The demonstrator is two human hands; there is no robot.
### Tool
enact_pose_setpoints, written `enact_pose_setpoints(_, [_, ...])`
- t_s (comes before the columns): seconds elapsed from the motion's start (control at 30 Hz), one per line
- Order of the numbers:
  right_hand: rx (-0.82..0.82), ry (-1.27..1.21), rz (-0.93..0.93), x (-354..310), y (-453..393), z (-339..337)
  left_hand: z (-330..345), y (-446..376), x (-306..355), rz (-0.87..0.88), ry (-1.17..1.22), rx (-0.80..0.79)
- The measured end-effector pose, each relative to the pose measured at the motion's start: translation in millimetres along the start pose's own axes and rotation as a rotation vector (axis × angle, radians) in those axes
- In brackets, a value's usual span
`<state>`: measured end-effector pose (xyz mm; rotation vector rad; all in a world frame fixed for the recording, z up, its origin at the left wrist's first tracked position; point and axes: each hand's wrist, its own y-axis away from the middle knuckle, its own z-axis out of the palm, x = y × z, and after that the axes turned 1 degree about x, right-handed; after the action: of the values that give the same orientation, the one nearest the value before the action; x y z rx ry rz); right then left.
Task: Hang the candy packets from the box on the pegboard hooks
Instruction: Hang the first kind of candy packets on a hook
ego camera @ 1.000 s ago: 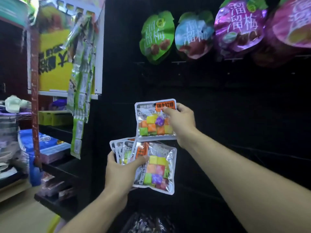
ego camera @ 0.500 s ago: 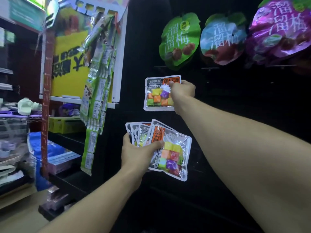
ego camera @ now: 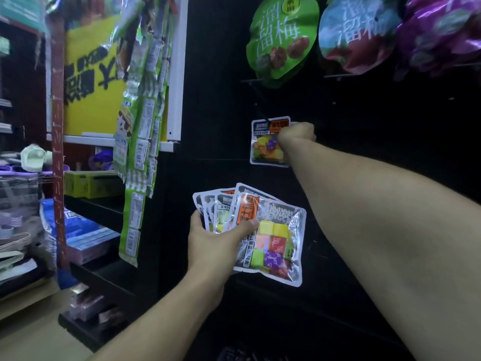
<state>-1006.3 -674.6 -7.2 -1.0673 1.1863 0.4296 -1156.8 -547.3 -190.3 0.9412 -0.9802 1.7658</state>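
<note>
Foil-edged candy packet held up flat against the black pegboard, long axis upright, orange label at the top. Pinched at its upper right corner by the right hand, fingers curled tight on the edge — knuckles turned away, so the exact pinch hidden. Thin dark hook slanting down from the upper left, tip right at the packet's top edge, left of the fingers. Whether the tip already sits in the hang hole: cannot tell, too small and dark.

Everything turning on that one relation, by the look of it — hole at the top centre of the packet, hook tip just above and to the left of it, fingers off to the right and clear of the wire. Likely called for next: a small push toward the board to thread the hole over the tip, keeping the packet square, top edge level.

Lower and nearer, a fan of more candy packets gripped by the left hand, thumb pressed across the front one, fingers hidden behind. Right hand plainly the nearer to the hook; left well below it, only holding stock. Green plum bag hanging on the row above. No box in view.
</note>
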Motion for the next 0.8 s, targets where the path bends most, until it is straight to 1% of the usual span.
enact_pose_setpoints(0.1, [0.007, 0.009, 0.004, 11.3, -7.9, -5.2, -0.8, -0.1, -6.0, -0.005, 0.013, -0.013])
enact_pose_setpoints(0.2, [-0.004, 0.126, -0.030, 16.9, -3.9, -23.1, -0.8, 4.2, -8.6, -0.024, 0.016, -0.015])
enact_pose_setpoints(0.27, [-0.056, 0.170, -0.045, 17.3, 8.2, -40.8, 0.2, 12.8, -9.9, -0.041, 0.017, -0.015])
enact_pose_setpoints(0.43, [-0.265, -0.010, 0.023, 31.5, 79.9, -91.1, 2.4, 44.9, -23.7, -0.095, 0.079, 0.028])
enact_pose_setpoints(0.53, [-0.386, -0.043, 0.037, 47.6, 133.4, -131.8, 4.8, 62.0, -31.8, -0.131, 0.130, 0.077])
enact_pose_setpoints(0.67, [-0.438, 0.066, 0.077, 74.9, 171.5, -172.5, 9.7, 75.9, -30.6, -0.150, 0.166, 0.117])
enact_pose_setpoints(0.8, [-0.560, 0.123, 0.102, 85.6, 190.3, -192.7, 16.4, 87.0, -24.1, -0.154, 0.148, 0.083])
